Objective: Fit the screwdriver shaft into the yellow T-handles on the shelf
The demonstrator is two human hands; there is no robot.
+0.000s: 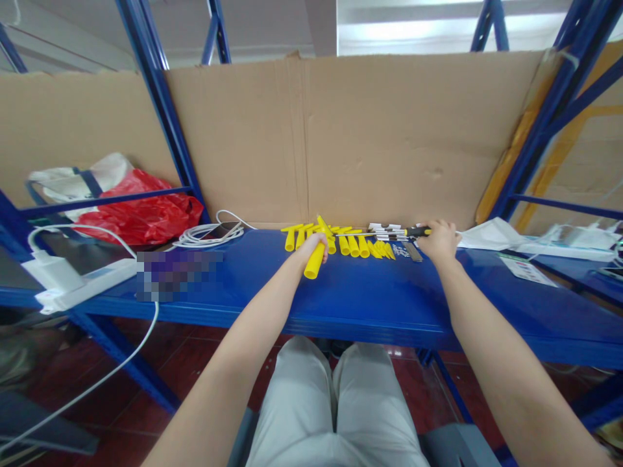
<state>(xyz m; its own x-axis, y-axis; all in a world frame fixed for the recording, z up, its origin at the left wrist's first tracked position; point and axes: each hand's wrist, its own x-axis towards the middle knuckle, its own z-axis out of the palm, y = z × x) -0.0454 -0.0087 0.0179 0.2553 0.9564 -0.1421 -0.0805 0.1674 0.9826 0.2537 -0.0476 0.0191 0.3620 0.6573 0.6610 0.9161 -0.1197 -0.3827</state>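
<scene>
My left hand point(318, 245) is closed around a yellow plastic tube point(314, 264), its open round end tilted towards me above the blue shelf. At the back of the shelf my right hand point(440, 240) has its fingers closed on the black and yellow handle of a screwdriver point(418, 231), whose thin shaft points left. Between the hands stand several similar yellow tubular parts point(345, 245) in a row. Beside them lie small yellow pointed pieces point(382, 250), a scatter of tiny silvery bits point(400, 250) and a small grey flat piece point(413, 252).
A cardboard sheet point(379, 143) walls off the back between blue posts. To the left are a red plastic bag point(146, 207), a coiled white cable point(209, 237) and a white power strip point(92, 285). White cloth-like material point(491, 235) and a printed card point(528, 270) lie right.
</scene>
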